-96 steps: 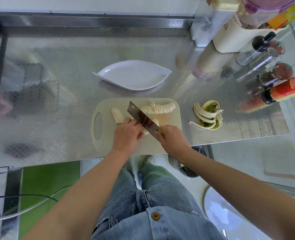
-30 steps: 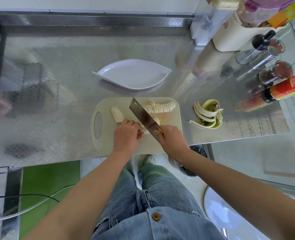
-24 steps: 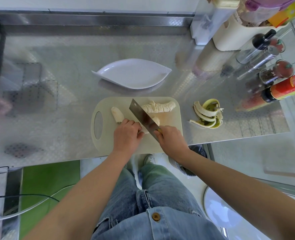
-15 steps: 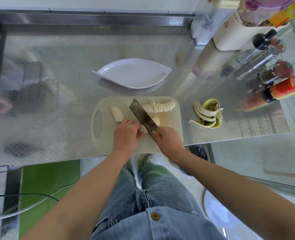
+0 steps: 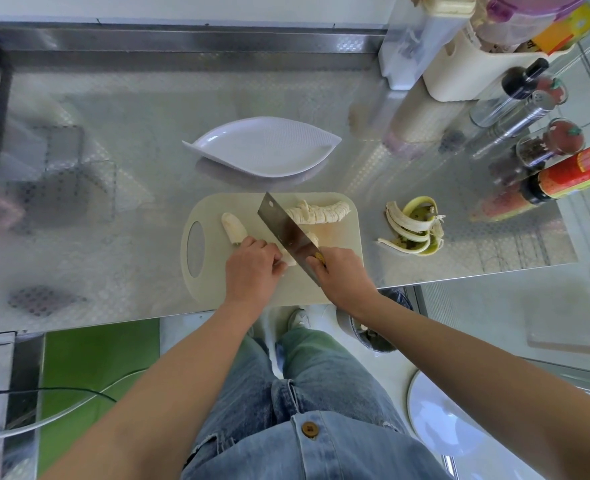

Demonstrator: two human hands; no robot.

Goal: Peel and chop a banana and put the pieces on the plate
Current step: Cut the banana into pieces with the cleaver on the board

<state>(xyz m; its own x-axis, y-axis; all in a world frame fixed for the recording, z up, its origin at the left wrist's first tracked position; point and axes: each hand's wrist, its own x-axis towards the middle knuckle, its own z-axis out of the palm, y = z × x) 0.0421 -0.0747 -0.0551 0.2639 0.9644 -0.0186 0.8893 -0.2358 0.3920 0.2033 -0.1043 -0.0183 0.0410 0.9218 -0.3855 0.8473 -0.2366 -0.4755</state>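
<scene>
Banana (image 5: 234,228): peeled and part-chopped, lying on the board (image 5: 340,247) at centre frame.

Head view, the only view. An uncut end of the banana juts out to the upper left of the left hand (image 5: 252,268). A row of slices (image 5: 317,213) lies along the board's upper right edge. The left hand has its fingers curled over the banana and pins it to the board. The right hand (image 5: 342,275) is wrapped round the handle of the knife (image 5: 283,230). The blade runs from lower right to upper left and stands just beside the left fingertips. Whether its edge is on the fruit or just above it cannot be told. The plate (image 5: 262,147) sits on the counter (image 5: 113,133) just above the board and holds nothing. The peel (image 5: 413,230) lies on the counter to the right of the board, apart from it.

Assessment: peeling is done, and chopping is in hand and roughly half complete. No piece is plated yet.

The next move likely calls for a straight downward cut close to the left fingertips, with those fingers kept tucked back and shifted leftward along the banana. The uncut end is short and soft, so it may roll or squash under the blade. A firm hold is advised. Transfer to the plate then remains.
</scene>
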